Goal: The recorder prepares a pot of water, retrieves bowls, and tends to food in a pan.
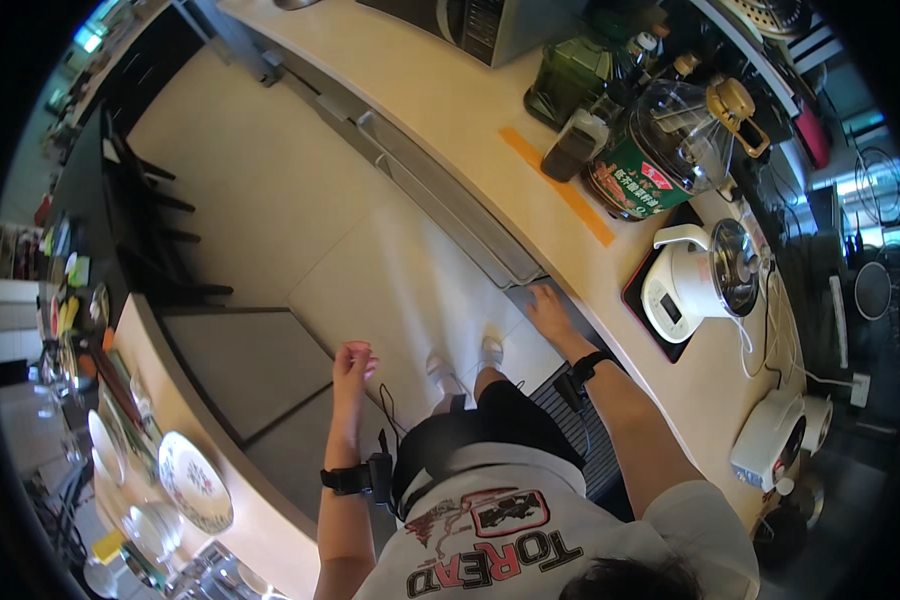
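My left hand (355,361) hangs over the floor with its fingers loosely bent, and I see nothing in it. Below the right counter's edge, my right hand (550,310) is at the grey cabinet front (523,298), fingers slightly apart; whether they touch the panel, I cannot tell. Just left of its fingertips is the end of a pulled-out drawer or rack (457,214) with metal rails. Each wrist wears a black strap device. On the counter beside my right arm, a white electric kettle (686,289) with a glass lid stands on a dark mat (641,289).
The right counter (487,176) bears a large oil bottle (656,146), a dark jar (574,144), a green container (570,81), a microwave (450,26) and a white appliance (769,442). Opposite, a left counter (270,517) holds a patterned bowl (195,480). Dark chairs (165,262) stand farther off.
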